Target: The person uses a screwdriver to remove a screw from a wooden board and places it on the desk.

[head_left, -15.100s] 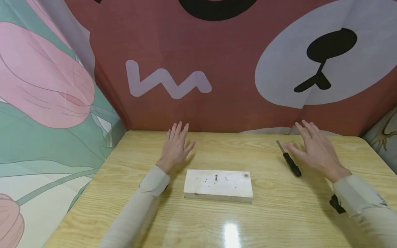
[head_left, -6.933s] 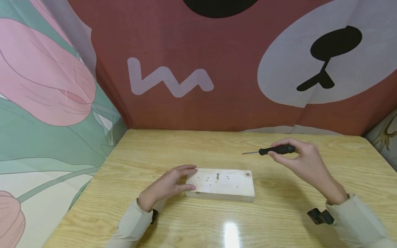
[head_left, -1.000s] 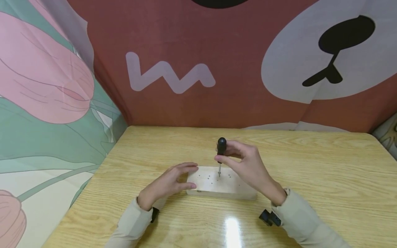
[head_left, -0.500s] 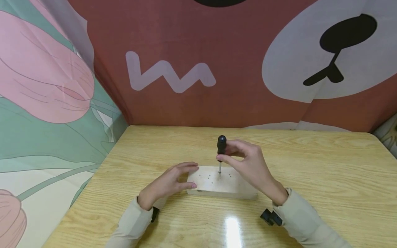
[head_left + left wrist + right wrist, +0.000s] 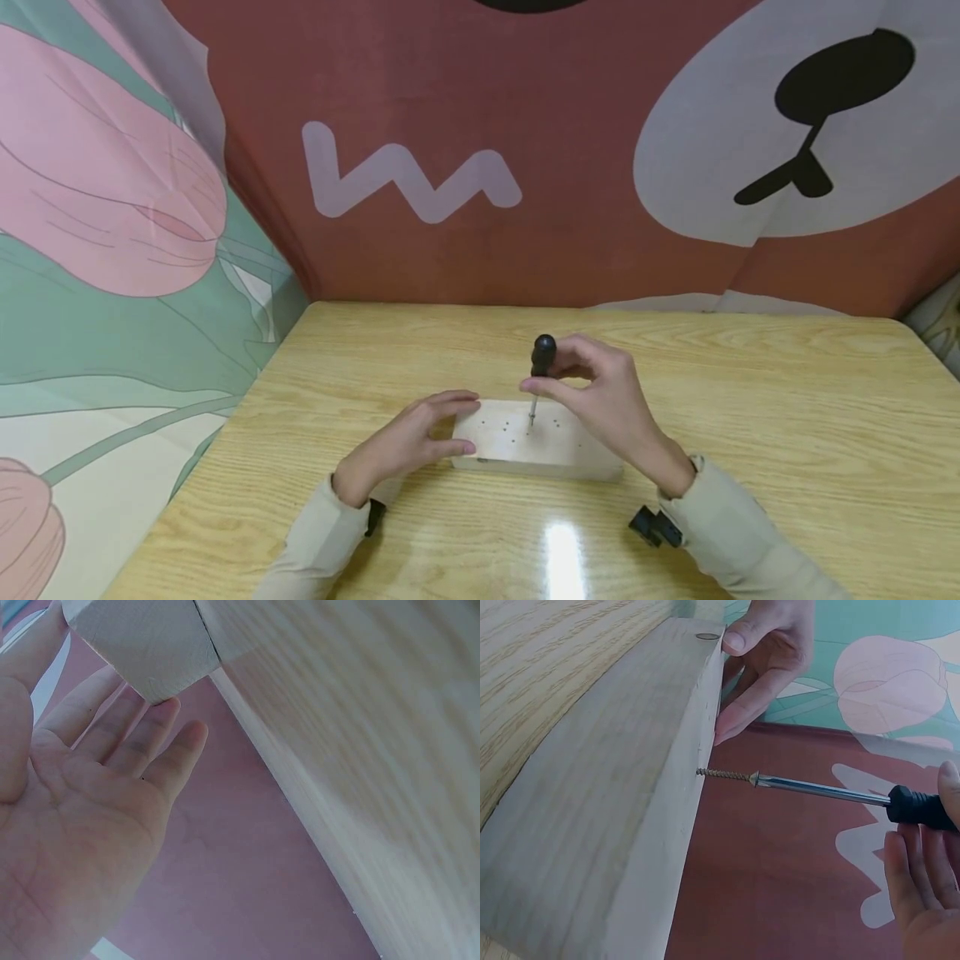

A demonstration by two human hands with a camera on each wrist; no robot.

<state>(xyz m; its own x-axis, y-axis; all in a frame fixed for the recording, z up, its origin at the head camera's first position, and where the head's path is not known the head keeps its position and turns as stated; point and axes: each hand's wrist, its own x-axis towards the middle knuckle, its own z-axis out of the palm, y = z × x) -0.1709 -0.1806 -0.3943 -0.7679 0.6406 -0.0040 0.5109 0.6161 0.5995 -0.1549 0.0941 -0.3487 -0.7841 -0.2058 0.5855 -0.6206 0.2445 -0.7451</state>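
A pale wooden board (image 5: 495, 446) dotted with small holes lies on the table. My left hand (image 5: 405, 446) grips its left end, thumb on the near side and fingers at the far side; the left wrist view shows the fingertips against the board's end (image 5: 150, 645). My right hand (image 5: 607, 400) pinches the black handle of a screwdriver (image 5: 543, 354) between thumb and fingers. In the right wrist view the shaft (image 5: 817, 789) meets the head of a brass-coloured screw (image 5: 727, 775). That screw stands in the board's top face with most of its thread showing.
The wood-grain table (image 5: 787, 433) extends around the board on all sides. A printed cloth (image 5: 450, 258) hangs behind its back edge, and another with flowers (image 5: 112, 200) along the left. A black wrist camera (image 5: 655, 527) sits beneath the right cuff.
Both hands were off the board at first, with the screwdriver on the table. My left hand took the board's end; my right brought the screwdriver onto the screw. Lately its handle tilted slightly right.
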